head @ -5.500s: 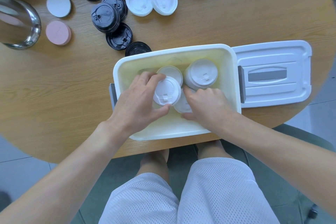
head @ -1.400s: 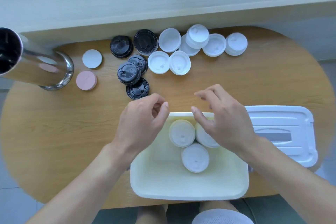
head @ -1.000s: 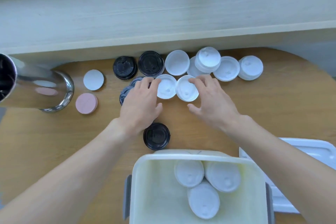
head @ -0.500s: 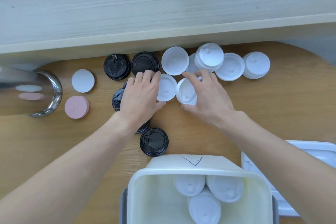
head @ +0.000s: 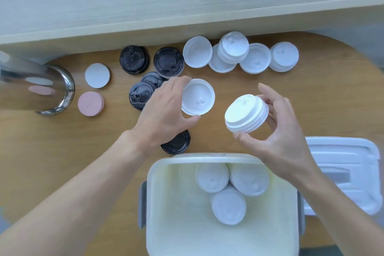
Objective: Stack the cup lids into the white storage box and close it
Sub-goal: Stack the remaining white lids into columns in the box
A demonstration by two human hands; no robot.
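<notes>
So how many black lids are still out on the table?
5 show: two side by side at the back, two overlapping by the left hand, one by the box under the left wrist. The hand may hide more.

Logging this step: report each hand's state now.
Left hand: closed on a single white lid, held upside down.
Right hand: closed on a small stack of white lids, lifted off the table.
</notes>
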